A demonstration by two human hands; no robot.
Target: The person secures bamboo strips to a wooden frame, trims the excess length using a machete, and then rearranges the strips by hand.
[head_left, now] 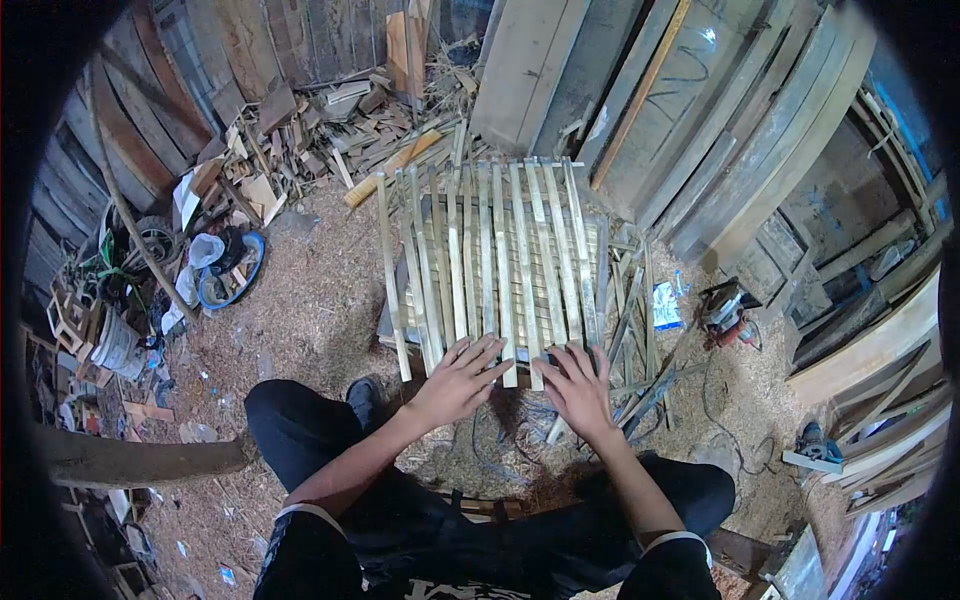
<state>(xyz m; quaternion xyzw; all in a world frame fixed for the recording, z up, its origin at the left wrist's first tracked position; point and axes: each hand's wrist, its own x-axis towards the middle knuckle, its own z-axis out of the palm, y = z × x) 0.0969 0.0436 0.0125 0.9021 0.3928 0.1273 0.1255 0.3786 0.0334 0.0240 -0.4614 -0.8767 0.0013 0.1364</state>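
Several long, thin wooden slats (499, 255) lie side by side, fanned out lengthwise away from me, their far ends near a thin crosspiece (530, 163). My left hand (462, 382) rests on the near ends of the middle-left slats, fingers stretched out and a little apart. Close to it, my right hand (578, 392) touches the near ends of slats on the right, its fingers spread too. Beneath the slats shows a low stack of more wood strips (535, 230). Parts of the slat ends are hidden under my fingers.
Loose sticks (640, 330) lie right of the stack. Beyond them are a power tool (728, 312) with a cord and a blue-and-white packet (667, 305). A blue basin (232, 275) stands left. Wood scraps (330, 125) and leaning boards (530, 75) fill the back.
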